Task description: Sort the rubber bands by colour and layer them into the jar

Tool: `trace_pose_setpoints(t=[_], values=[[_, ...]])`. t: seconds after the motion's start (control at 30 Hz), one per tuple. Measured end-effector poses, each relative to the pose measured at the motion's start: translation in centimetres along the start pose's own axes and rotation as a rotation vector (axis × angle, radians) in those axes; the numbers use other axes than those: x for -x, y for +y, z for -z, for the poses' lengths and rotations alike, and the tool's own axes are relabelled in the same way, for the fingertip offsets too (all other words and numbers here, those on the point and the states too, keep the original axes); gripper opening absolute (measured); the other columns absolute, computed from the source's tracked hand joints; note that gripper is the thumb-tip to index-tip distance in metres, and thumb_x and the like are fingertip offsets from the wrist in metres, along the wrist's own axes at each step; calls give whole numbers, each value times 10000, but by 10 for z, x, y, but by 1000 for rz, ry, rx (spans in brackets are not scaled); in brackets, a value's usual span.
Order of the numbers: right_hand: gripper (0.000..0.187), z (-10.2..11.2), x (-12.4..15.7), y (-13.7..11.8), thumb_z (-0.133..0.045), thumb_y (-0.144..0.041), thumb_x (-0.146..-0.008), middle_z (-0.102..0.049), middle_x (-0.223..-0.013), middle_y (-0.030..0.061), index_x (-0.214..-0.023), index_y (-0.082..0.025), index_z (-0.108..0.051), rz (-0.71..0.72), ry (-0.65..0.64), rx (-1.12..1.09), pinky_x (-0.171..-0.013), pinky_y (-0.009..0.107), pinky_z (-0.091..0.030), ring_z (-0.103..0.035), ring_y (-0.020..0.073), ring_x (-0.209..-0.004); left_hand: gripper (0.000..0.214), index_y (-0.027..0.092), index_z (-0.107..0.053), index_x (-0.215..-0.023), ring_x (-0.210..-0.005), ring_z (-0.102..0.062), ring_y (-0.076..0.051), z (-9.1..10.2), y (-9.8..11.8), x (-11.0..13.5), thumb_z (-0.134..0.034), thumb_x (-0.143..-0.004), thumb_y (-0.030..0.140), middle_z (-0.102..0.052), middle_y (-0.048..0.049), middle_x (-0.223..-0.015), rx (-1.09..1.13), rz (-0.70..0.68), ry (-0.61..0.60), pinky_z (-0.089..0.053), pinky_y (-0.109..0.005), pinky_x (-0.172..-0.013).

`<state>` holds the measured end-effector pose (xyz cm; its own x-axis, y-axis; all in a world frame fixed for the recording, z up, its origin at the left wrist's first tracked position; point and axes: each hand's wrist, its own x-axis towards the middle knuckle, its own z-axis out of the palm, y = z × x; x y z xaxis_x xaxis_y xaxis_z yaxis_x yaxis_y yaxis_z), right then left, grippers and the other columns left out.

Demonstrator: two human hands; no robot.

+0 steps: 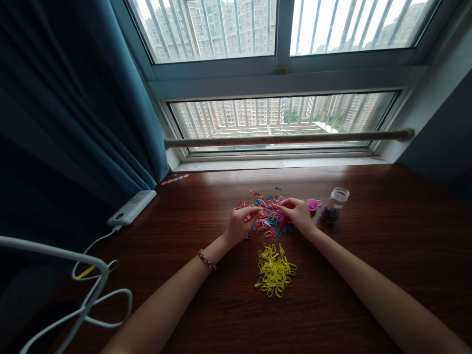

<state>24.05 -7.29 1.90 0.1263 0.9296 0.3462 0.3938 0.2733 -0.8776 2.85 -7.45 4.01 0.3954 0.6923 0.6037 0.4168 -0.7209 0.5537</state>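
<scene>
A loose pile of mixed pink, red and blue small rubber bands (271, 223) lies on the table between my hands. My left hand (239, 226), with a braided bracelet on its wrist, reaches over the pile's left side, its fingers pinched at a bit of yellow. Over the right side, my right hand (299, 214) pinches a small yellow rubber band (276, 205) between thumb and finger. Nearer to me sits a separate heap of yellow rubber bands (275, 271); neither hand touches it.
Right of the pile stand a pink lid (312, 204) and a clear jar (335, 205) with dark small pieces inside. At left lie a white power strip-like box (132, 207) and white cables (99, 285) on the brown table (391, 255). A window and blue curtain (99, 98) border the table.
</scene>
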Motion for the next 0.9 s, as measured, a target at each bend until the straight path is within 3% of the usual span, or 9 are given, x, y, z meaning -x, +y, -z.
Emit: trace_pose_setpoints(t=[0.1, 0.23, 0.3, 0.37, 0.43, 0.5, 0.63, 0.77, 0.9], values=[[255, 2, -3, 1, -656, -373, -652, -684, -712, 73, -726, -128, -661, -43, 21, -50, -627, 301, -493, -630, 196, -665, 170, 173, -612, -930, -730, -616, -141, -8, 26, 10, -485, -825, 216, -679, -52, -792, 16, -226, -228, -476, -263, -697], [300, 3, -4, 0, -672, -403, -623, -681, -699, 75, -719, -119, -659, -92, 25, -103, -611, 285, -475, -620, 183, -646, 228, 166, -573, -996, -609, -566, -141, -17, 52, 24, -431, -818, 183, -630, -40, -640, -129, -670, -503, -432, -291, -625], [310, 3, -5, -1, -684, -406, -603, -675, -681, 73, -708, -115, -657, -121, 11, -123, -595, 279, -465, -610, 176, -627, 258, 150, -546, -1041, -595, -550, -141, -17, 58, 27, -425, -815, 170, -610, -37, -619, -197, -820, -553, -410, -293, -597], [316, 4, -5, -4, -697, -402, -582, -668, -672, 70, -698, -111, -656, -148, -9, -145, -590, 275, -457, -599, 169, -617, 277, 136, -520, -1078, -624, -552, -143, -14, 58, 26, -433, -817, 176, -611, -43, -646, -230, -874, -539, -401, -290, -593], [325, 9, -7, -10, -713, -395, -561, -663, -673, 66, -699, -106, -657, -187, -63, -173, -589, 268, -450, -589, 158, -612, 281, 142, -509, -1089, -680, -559, -147, -9, 51, 21, -445, -822, 203, -622, -46, -691, -243, -841, -459, -407, -293, -631], [335, 18, -10, -19, -727, -389, -545, -656, -664, 57, -703, -101, -658, -248, -201, -205, -585, 255, -444, -578, 142, -599, 253, 161, -526, -1056, -753, -556, -156, -3, 36, 15, -453, -823, 227, -638, -43, -749, -267, -717, -318, -410, -310, -704], [313, 36, -13, -40, -761, -348, -510, -649, -648, 28, -686, -110, -659, -339, -689, -229, -590, 232, -444, -571, 121, -592, 160, 190, -598, -909, -963, -508, -205, 8, -1, 1, -466, -820, 205, -638, -48, -953, -424, -301, -105, -358, -375, -859], [286, 34, -3, -55, -758, -322, -521, -665, -714, 27, -699, -113, -676, -280, -1146, -182, -634, 221, -462, -600, 132, -659, 200, 207, -607, -946, -1110, -443, -224, 7, -25, -4, -441, -836, 202, -618, -46, -1058, -495, -127, -140, -296, -418, -923], [314, 24, 5, -55, -723, -325, -576, -676, -706, 36, -812, -120, -695, -308, -1302, -92, -603, 228, -490, -626, 151, -644, 230, 192, -584, -1007, -1152, -412, -229, -1, -32, -1, -419, -846, 205, -601, -62, -1100, -525, -67, -227, -260, -435, -940]])
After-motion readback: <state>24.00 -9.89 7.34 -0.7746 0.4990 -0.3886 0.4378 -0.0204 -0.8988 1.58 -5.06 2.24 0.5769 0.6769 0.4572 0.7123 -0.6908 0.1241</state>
